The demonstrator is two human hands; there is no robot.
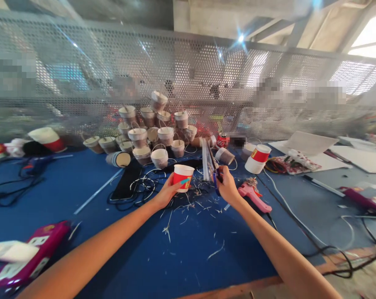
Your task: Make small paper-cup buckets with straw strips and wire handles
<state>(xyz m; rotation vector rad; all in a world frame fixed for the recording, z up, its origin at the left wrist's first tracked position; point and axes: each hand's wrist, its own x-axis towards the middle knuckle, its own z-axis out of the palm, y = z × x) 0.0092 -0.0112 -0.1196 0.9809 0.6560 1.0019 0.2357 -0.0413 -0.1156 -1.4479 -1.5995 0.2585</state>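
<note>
My left hand (167, 193) is closed round a red and white paper cup (182, 177), holding it upright above the blue table (119, 245). My right hand (227, 185) grips blue-handled scissors (213, 166), their blades pointing up and away beside the cup. White paper shreds (188, 207) lie scattered on the table beneath both hands. Behind them stands a pile of several small cups with wire handles (150, 133).
A pink glue gun (253, 195) lies right of my right hand, its cord trailing off. A dark phone (125, 182) and coiled white cable (142, 185) lie left of the cup. A pink power strip (29, 261) sits near left. Perforated metal mesh (188, 83) walls the back.
</note>
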